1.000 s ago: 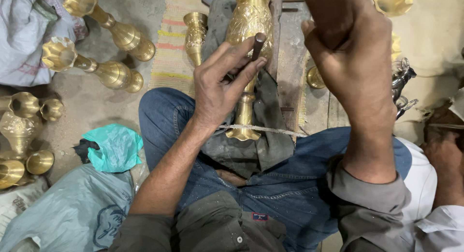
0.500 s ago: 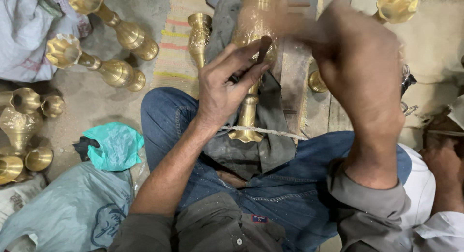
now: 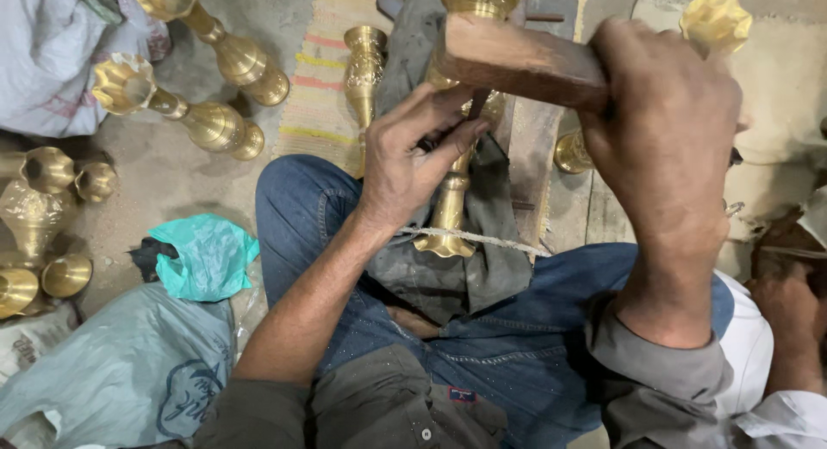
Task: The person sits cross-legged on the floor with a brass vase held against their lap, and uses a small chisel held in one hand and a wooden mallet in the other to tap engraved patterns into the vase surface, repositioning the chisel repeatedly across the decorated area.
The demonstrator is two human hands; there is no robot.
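Brass vase (image 3: pixel 450 210) on my lap: polished yellow metal, embossed, glossy. Wooden mallet (image 3: pixel 508 60) in my right hand (image 3: pixel 663 148): worn brown, matt. Punch (image 3: pixel 476 102) in my left hand (image 3: pixel 413 156): dark dull metal. Lap cloth (image 3: pixel 482 277): grey, coarse. Teal plastic bag (image 3: pixel 202 255), left of frame: crinkled, slight sheen.

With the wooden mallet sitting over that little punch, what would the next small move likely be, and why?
Probably a short tap down: the right hand holds the wooden mallet just above the punch, which the left hand pinches against the brass vase lying across the lap.
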